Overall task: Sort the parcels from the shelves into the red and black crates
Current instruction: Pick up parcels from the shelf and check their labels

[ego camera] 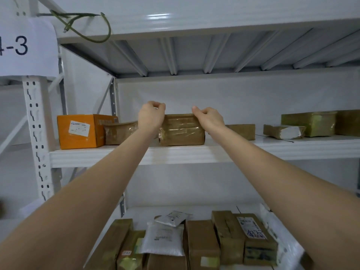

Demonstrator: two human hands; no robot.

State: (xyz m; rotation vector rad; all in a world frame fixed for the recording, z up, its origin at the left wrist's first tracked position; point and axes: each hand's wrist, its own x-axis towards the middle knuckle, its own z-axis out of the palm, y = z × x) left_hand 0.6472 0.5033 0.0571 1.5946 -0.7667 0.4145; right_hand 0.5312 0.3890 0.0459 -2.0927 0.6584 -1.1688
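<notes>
White steel shelving fills the frame, with a paper label reading "4-3" at upper left and a green cable tie looped just right of it. On the middle shelf, left of centre, stands an orange carton, and a small taped parcel sits against its right side. My left hand is up at the top left corner of the brown taped parcel in the centre of the frame, at the shelf's front edge. Its fingers are curled and bunched, but I cannot tell whether they have hooked the parcel or are closed on nothing. My right hand is at the top right corner, fingers curled likewise, and its contact is just as unclear. The wrapping is glossy tape, so I judge it slick. It looks stiff and boxy and probably not heavy, so I would clamp both short ends rather than pinch the top. Further right lie a flat brown parcel and green-taped boxes. More parcels crowd the lower shelf. Neither crate is in view.
</notes>
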